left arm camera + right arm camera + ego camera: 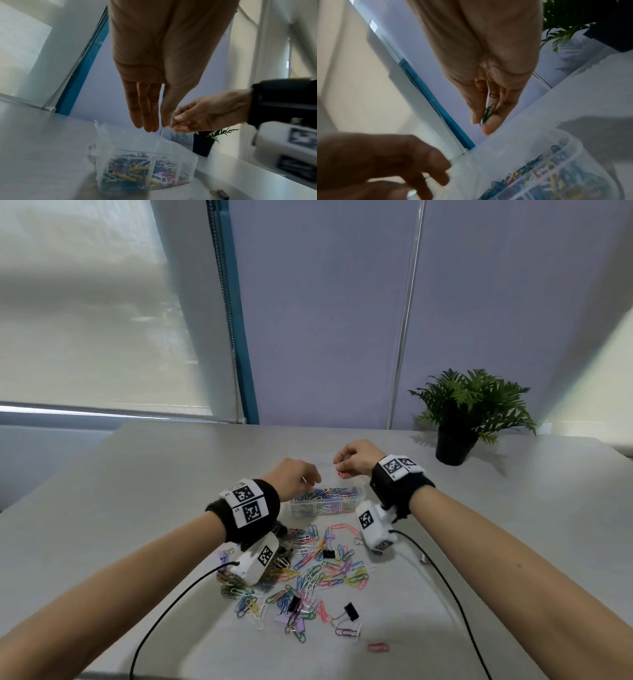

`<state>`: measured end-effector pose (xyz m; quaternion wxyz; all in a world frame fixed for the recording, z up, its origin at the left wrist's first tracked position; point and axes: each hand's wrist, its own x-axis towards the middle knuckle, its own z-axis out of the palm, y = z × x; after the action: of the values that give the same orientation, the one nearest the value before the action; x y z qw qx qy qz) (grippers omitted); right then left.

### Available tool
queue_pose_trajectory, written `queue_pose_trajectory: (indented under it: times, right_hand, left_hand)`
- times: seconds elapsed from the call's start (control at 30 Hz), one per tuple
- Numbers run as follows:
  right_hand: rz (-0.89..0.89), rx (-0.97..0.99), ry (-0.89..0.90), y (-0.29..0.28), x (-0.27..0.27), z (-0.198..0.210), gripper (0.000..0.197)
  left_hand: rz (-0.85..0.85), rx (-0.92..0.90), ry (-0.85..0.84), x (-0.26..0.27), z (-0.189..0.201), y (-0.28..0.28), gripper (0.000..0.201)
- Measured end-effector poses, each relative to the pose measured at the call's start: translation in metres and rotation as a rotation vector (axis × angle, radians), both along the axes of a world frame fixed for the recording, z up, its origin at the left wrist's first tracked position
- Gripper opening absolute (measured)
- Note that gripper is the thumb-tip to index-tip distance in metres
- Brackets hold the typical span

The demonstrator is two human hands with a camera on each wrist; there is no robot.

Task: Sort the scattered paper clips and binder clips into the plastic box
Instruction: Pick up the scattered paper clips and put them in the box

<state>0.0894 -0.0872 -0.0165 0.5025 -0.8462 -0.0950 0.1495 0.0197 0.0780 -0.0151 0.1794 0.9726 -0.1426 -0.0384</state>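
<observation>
A clear plastic box (358, 497) with dividers stands mid-table, filled with coloured paper clips, its lid (130, 136) open behind it. My left hand (306, 479) hovers over the box's left end, thumb and forefinger pinching a thin white paper clip (162, 130). Just right of it and above the box's far edge, my right hand (340, 469) pinches a green paper clip (488, 113), and a pink clip (342, 475) shows under its fingers. Scattered paper clips (310, 573) and black binder clips (351, 610) lie on the table in front of the box.
A potted plant (457, 440) stands at the back right of the grey table (137, 491). Black cables (161, 614) trail from both wrist cameras toward the front edge. A lone red clip (378, 647) lies near the front, and purple binder clips (297, 626) sit in the pile.
</observation>
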Motion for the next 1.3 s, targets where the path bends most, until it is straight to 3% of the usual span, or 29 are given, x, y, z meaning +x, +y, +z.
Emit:
queue_pose_trajectory:
  times: [0.07,0.13,0.27,0.37,0.5,0.6,0.8,1.07,1.17,1.3]
  right_hand:
    - [0.077,-0.214,-0.065,0.005,0.002,-0.001,0.012]
    - [0.18,-0.475,-0.231,0.005,-0.005,0.001,0.029]
    - [0.456,-0.579,-0.534,-0.007,-0.058,0.005,0.024]
    - [0.71,-0.728,-0.383,-0.023,-0.096,-0.011,0.027]
    - [0.749,-0.893,-0.308,-0.044,-0.12,-0.035,0.052]
    - [0.674,-0.89,-0.364,-0.05,-0.125,-0.044,0.05]
    - [0.603,-0.794,-0.378,-0.051,-0.127,-0.055,0.026]
    - [0.583,-0.736,-0.362,-0.049,-0.118,-0.054,0.036]
    - [0.565,-0.625,-0.306,-0.054,-0.113,-0.045,0.035]
    - [0.431,-0.357,-0.149,-0.063,-0.104,-0.032,0.013]
  left_hand:
    - [-0.041,-0.019,0.001,-0.014,0.004,0.003,0.025]
    - [-0.076,-0.032,0.022,-0.03,0.005,0.005,0.022]
    - [-0.181,0.019,0.059,-0.06,-0.003,0.001,0.02]
    - [-0.272,0.094,0.104,-0.077,-0.018,-0.014,0.022]
    - [-0.3,0.254,0.114,-0.085,-0.04,-0.04,0.032]
    - [-0.241,0.296,0.117,-0.087,-0.049,-0.053,0.038]
    - [-0.248,0.251,0.14,-0.084,-0.053,-0.053,0.02]
    - [-0.249,0.191,0.164,-0.074,-0.046,-0.045,0.016]
    - [-0.207,0.074,0.193,-0.066,-0.038,-0.038,0.017]
    - [-0.12,-0.227,0.337,-0.054,-0.026,-0.024,0.006]
